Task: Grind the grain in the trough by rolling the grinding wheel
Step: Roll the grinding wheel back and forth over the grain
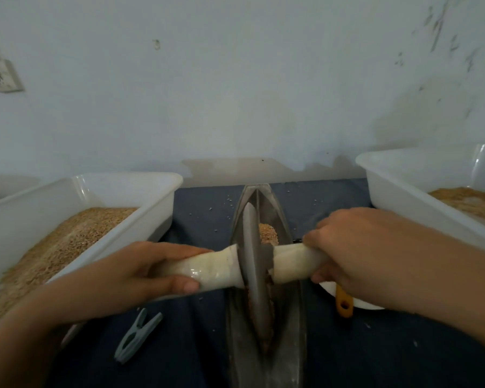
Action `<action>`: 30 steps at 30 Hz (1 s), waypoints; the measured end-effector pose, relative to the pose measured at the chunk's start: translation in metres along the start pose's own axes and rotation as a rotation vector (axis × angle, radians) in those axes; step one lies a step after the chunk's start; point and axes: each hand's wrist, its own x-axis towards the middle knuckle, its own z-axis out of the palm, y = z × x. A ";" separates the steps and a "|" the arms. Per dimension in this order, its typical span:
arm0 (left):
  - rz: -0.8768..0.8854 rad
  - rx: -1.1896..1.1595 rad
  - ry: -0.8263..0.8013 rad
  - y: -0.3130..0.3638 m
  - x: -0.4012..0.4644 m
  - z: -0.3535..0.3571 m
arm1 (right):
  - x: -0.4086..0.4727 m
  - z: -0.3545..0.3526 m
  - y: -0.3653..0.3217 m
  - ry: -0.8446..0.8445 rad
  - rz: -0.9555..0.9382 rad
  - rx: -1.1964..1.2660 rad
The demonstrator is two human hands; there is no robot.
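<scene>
Two hands (140, 271) (356, 247), fingers curled round handles; one grinding wheel (254, 264), one trough (289, 317), two tubs (129, 189).

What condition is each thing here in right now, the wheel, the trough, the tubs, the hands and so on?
Grinding wheel: upright on edge in the trough.
Trough: holds a small heap of grain beyond the wheel.
Left hand: grips the left handle.
Right hand: grips the right handle.
Left tub: partly filled with grain.
Right tub: holds some grain.
Clothespin: lying shut on the cloth.
</scene>
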 end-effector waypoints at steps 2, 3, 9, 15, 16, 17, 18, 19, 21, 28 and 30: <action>0.016 -0.034 -0.063 0.003 -0.004 -0.004 | -0.009 -0.010 -0.002 -0.010 -0.018 0.036; 0.015 -0.028 -0.057 0.004 -0.003 -0.005 | -0.010 -0.012 -0.002 0.000 -0.020 0.047; -0.080 0.221 0.294 -0.001 0.020 0.021 | 0.023 0.024 0.009 0.185 0.090 0.012; -0.012 0.333 0.407 -0.004 0.026 0.027 | 0.027 0.036 0.015 0.214 0.093 -0.027; -0.008 0.276 0.374 -0.004 0.023 0.023 | 0.025 0.031 0.013 0.183 0.071 -0.038; -0.013 0.203 0.324 -0.003 0.020 0.019 | 0.022 0.026 0.011 0.148 0.048 -0.055; -0.025 0.120 0.254 -0.004 0.016 0.014 | 0.017 0.020 0.008 0.111 0.032 -0.058; -0.033 0.045 0.167 -0.004 0.012 0.009 | 0.012 0.013 0.005 0.078 0.021 -0.042; -0.034 -0.050 -0.022 -0.002 0.003 -0.001 | 0.001 0.000 0.000 0.038 0.001 0.018; -0.032 0.112 0.154 -0.001 0.008 0.007 | 0.006 0.004 0.006 0.046 0.042 0.058; -0.020 0.268 0.338 -0.001 0.018 0.020 | 0.018 0.020 0.009 0.124 0.085 0.019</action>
